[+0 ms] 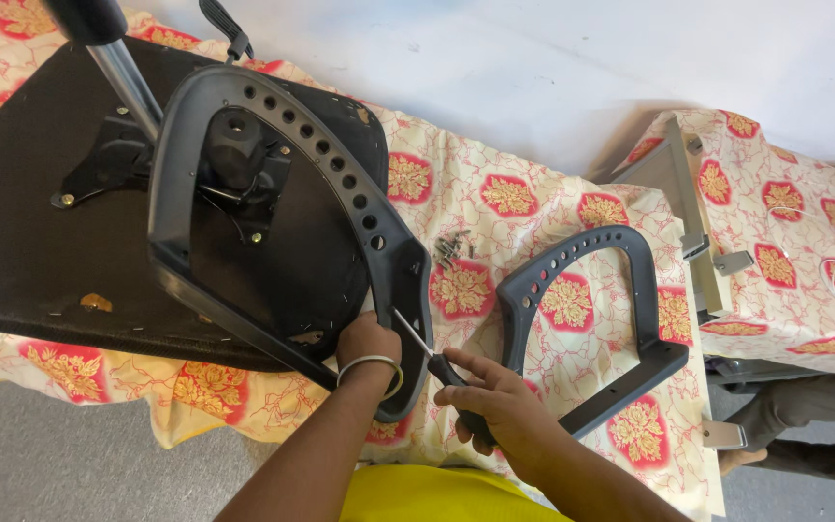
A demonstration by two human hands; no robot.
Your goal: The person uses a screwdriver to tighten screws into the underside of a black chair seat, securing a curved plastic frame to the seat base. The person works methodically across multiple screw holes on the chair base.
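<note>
On the cloth-covered surface (pixel 495 208) an upturned black chair seat (pixel 31 222) lies with a grey armrest (pixel 273 126) set against its edge; left hand (pixel 367 340) is curled around the armrest's lower end, right hand (pixel 495 406) is closed round a screwdriver (pixel 427 353) whose tip meets the armrest base. Armrest looks stiff hard plastic, light, likely to wobble until fixed, best gripped low on its flat bracket; screwdriver wants a firm handle grip. A second armrest (pixel 620 290) and loose screws (pixel 451 248) lie nearby.
</note>
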